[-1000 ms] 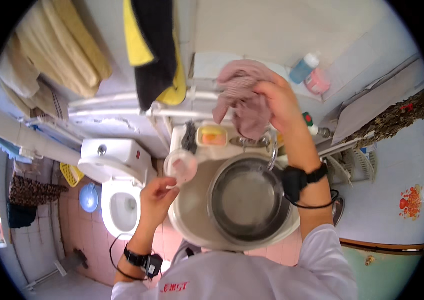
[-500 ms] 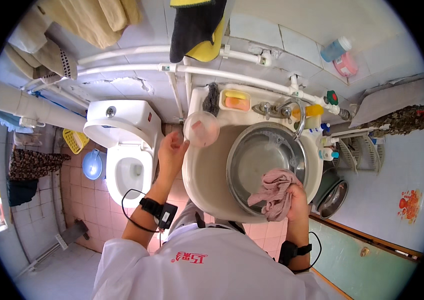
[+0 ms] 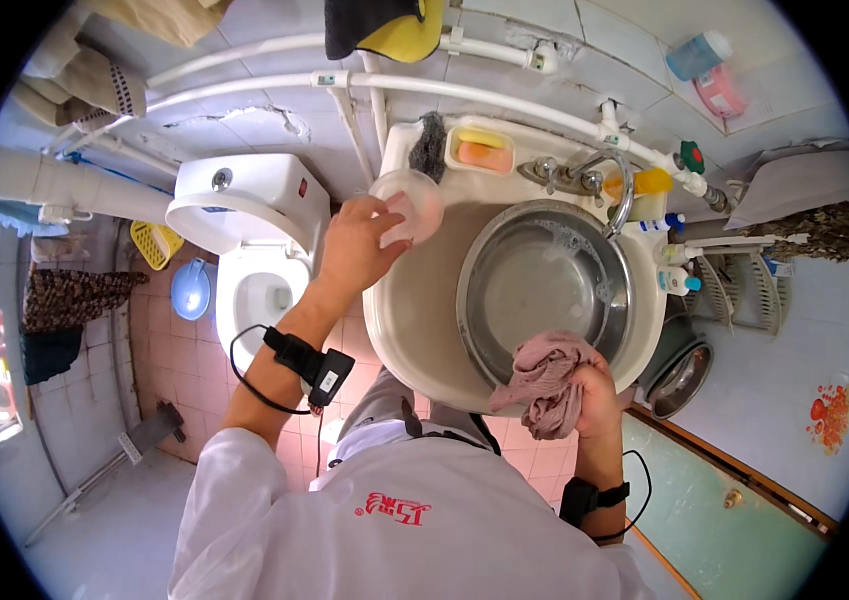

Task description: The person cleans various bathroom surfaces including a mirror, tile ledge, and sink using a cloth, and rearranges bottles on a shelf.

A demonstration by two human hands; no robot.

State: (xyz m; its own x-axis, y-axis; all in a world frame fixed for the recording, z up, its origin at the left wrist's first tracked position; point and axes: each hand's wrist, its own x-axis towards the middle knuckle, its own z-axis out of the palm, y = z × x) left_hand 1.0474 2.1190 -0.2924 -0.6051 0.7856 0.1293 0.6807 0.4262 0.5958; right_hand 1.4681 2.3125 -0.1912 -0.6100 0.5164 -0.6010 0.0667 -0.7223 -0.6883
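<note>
My right hand (image 3: 595, 395) is closed around a bunched, dusty-pink cloth (image 3: 550, 375). The cloth hangs over the near right rim of a round metal basin (image 3: 470, 330), which stands in the white washbasin (image 3: 400, 320) with cloudy, slightly foamy water in it. At the washbasin's left rim is a round, translucent plastic container (image 3: 423, 190) with a pinkish tint. My left hand (image 3: 365, 240) reaches over that container from the left, thumb and fingers apart, fingertips overlapping its opening. No object shows in the left hand, though its fingertips are partly hidden.
Behind the basin are the tap (image 3: 625, 200), a soap dish (image 3: 482, 165) with yellow and orange soap, and a dark grey scrubber (image 3: 428, 145). Bottles (image 3: 680, 282) line the right rim. A toilet (image 3: 260, 300) stands left; white pipes (image 3: 495, 100) cross the wall.
My left hand has moved from beside the plastic container to over it, and its pinched fingers have spread. The right hand still holds the cloth. The whole view has shifted slightly.
</note>
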